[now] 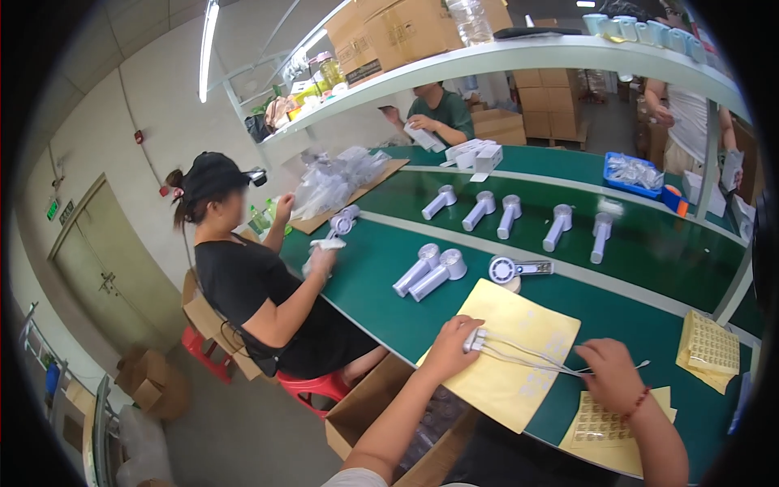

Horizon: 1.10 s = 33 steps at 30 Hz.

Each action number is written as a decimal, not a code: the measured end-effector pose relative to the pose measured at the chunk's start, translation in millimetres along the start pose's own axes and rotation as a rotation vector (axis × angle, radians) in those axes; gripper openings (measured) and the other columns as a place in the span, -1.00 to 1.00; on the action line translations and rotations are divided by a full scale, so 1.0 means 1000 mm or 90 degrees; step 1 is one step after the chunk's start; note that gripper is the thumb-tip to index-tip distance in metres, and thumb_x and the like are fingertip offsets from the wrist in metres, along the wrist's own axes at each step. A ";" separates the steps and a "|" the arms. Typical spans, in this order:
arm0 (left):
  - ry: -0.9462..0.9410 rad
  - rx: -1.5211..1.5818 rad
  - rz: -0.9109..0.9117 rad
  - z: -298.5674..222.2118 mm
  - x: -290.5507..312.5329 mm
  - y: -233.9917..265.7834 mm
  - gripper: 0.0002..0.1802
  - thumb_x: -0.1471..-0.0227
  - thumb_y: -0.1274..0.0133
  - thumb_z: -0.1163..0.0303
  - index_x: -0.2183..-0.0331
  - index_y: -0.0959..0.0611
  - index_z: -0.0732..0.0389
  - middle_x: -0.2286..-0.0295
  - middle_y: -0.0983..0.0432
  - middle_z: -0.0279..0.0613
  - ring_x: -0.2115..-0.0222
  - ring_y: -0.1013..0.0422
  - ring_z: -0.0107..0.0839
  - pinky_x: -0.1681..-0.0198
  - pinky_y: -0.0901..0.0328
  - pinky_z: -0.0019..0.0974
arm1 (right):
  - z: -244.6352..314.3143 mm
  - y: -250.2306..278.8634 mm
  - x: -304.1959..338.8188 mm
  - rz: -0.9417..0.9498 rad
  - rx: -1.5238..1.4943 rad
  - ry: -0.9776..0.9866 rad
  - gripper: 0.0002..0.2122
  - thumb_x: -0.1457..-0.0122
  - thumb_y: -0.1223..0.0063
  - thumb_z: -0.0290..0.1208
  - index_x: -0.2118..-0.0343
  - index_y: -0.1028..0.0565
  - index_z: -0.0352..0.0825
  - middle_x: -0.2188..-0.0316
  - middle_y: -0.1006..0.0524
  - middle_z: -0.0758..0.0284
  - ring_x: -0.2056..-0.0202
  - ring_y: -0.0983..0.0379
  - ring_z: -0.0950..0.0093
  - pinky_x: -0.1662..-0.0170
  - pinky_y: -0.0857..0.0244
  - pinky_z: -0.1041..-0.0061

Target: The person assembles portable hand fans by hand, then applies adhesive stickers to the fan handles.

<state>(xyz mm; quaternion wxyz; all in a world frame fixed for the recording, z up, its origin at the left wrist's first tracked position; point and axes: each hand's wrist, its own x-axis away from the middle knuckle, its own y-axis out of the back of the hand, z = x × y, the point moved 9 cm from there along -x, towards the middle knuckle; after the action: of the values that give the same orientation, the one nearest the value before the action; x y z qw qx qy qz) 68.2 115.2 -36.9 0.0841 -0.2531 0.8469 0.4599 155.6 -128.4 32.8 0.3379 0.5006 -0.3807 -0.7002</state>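
My left hand (451,349) is closed on the white plug ends of several thin cables, over a yellow sheet (519,312). The white cables (523,358) run side by side to the right across the sheet. There my right hand (614,377), with a red bracelet at the wrist, pinches them near their other ends; one tip sticks out past the fingers. Under my right wrist lies a sheet of small stickers (596,420). Just beyond the yellow sheet is a white handheld fan (503,269), lying with its round head to the left.
More handheld fans (438,274) lie left of it, and several stand along the green belt (519,213). A co-worker in black (243,268) sits at left, holding a white cloth-like thing. A blue tray (633,174), an overhead shelf (487,55), and an open carton (365,406) are around.
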 end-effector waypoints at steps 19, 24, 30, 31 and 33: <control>0.014 0.069 -0.086 0.019 0.013 0.014 -0.45 0.36 -0.15 0.49 0.15 -0.50 0.12 0.20 -0.32 -0.12 0.14 -0.29 -0.17 0.07 -0.22 -0.26 | 0.061 -0.142 -0.092 0.055 -0.059 0.202 -0.84 -0.01 0.14 -0.44 0.30 -0.40 -0.22 0.39 -0.43 0.35 0.31 -0.37 0.36 0.23 -0.24 0.36; 0.031 0.112 -0.114 0.020 0.012 0.022 -0.51 0.38 -0.08 0.57 0.22 -0.50 0.22 0.22 -0.34 -0.08 0.16 -0.30 -0.18 0.06 -0.21 -0.30 | 0.047 -0.133 -0.079 0.178 0.047 0.234 -0.87 0.00 0.17 -0.46 0.37 -0.40 -0.22 0.43 -0.42 0.36 0.31 -0.38 0.39 0.29 -0.28 0.42; -0.009 0.040 -0.114 0.018 0.000 0.017 -0.52 0.38 -0.09 0.60 0.23 -0.50 0.25 0.23 -0.35 -0.03 0.17 -0.30 -0.11 0.06 -0.20 -0.24 | 0.004 -0.080 -0.025 0.245 0.111 0.228 -0.92 0.04 0.13 -0.44 0.45 -0.39 -0.23 0.46 -0.38 0.37 0.33 -0.35 0.40 0.36 -0.26 0.41; -0.011 0.031 -0.113 0.018 -0.001 0.018 -0.53 0.38 -0.08 0.62 0.24 -0.49 0.27 0.24 -0.34 -0.02 0.18 -0.30 -0.10 0.06 -0.20 -0.24 | -0.002 -0.065 -0.016 0.216 0.126 0.239 -0.92 0.05 0.11 -0.44 0.45 -0.39 -0.22 0.46 -0.37 0.39 0.33 -0.34 0.42 0.35 -0.24 0.43; -0.018 0.043 -0.128 0.018 0.003 0.018 -0.53 0.39 -0.05 0.65 0.25 -0.48 0.28 0.25 -0.34 -0.01 0.19 -0.30 -0.10 0.07 -0.19 -0.25 | -0.017 -0.038 0.007 0.211 0.203 0.225 -0.92 0.07 0.09 -0.43 0.46 -0.39 -0.20 0.44 -0.36 0.43 0.31 -0.31 0.47 0.30 -0.18 0.49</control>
<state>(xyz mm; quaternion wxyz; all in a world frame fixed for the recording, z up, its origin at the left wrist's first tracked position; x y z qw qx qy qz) 55.0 137.5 -34.6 0.1504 -0.3271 0.8309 0.4242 166.6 -119.3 -6.9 0.4262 0.5926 -0.4978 -0.4685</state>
